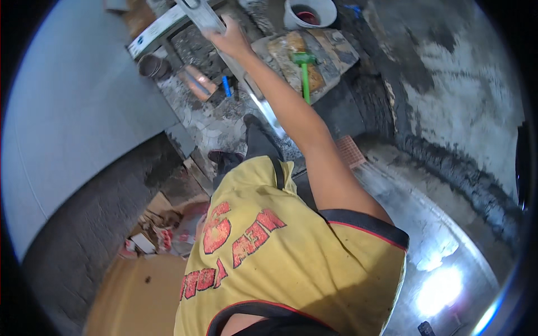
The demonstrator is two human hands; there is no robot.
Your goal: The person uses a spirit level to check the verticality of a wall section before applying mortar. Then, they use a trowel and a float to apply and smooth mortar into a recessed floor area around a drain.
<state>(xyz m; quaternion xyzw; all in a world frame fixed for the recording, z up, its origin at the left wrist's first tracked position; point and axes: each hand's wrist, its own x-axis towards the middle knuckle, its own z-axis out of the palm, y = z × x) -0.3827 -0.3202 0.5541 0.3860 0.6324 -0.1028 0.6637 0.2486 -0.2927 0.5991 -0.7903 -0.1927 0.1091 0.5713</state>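
Note:
My right hand (231, 40) is closed around a long silver metal straightedge (265, 109), with the arm stretched out far ahead. The bar slants from the top edge down toward my feet, passing partly behind my forearm. To the right of the forearm, a green mallet (305, 70) rests on a stained slab (336, 50). A blue stick-shaped piece (226, 87) and a flat float-like tool (197, 83) lie left of the bar on the rough, wet-looking floor. My left hand is out of the picture.
A white bucket (320, 17) stands at the far right of the slab. A dark pot (154, 67) sits near the pale left wall (78, 101). Cardboard (140, 291) and debris (162, 227) lie lower left. A reddish grid piece (351, 151) is beside my arm.

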